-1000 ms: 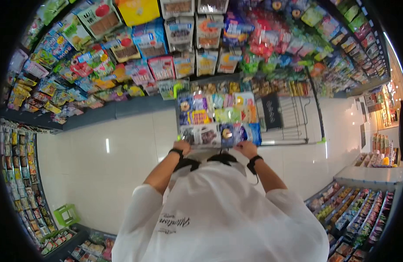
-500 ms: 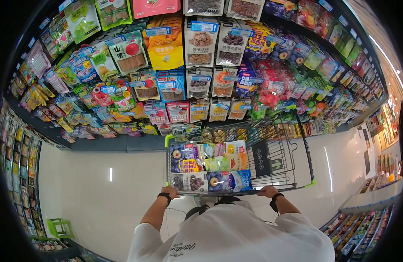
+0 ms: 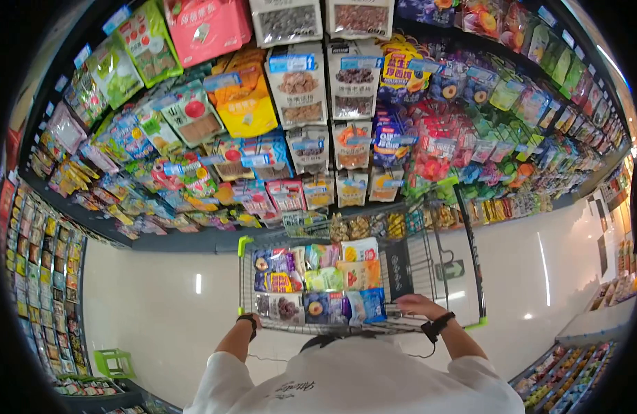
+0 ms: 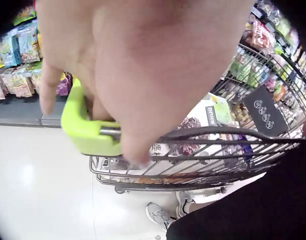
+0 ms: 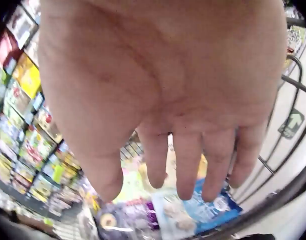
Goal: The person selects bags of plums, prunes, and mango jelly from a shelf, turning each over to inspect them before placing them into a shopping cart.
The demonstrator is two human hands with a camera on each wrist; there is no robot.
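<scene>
A wire shopping cart (image 3: 463, 276) with green corners stands in front of me, its near half full of colourful snack packets (image 3: 318, 279). My left hand (image 3: 248, 319) grips the cart's handle at its left end; in the left wrist view the left hand (image 4: 143, 75) has its fingers curled round the bar beside the green corner piece (image 4: 83, 131). My right hand (image 3: 411, 303) is off the handle and hovers over the cart's right side. In the right wrist view the right hand (image 5: 168, 100) is spread with straight fingers above a blue packet (image 5: 208, 207), holding nothing.
A wall of hanging snack bags (image 3: 297, 103) fills the shelf just beyond the cart. White tiled floor (image 3: 159, 297) runs left and right. More shelves (image 3: 35, 276) line the left, a green basket (image 3: 114, 362) sits low left, and a display (image 3: 574, 366) stands at the right.
The cart has rolled closer to the snack wall. My right hand has let go of the handle and risen over the cart. The left hand still grips the handle.
</scene>
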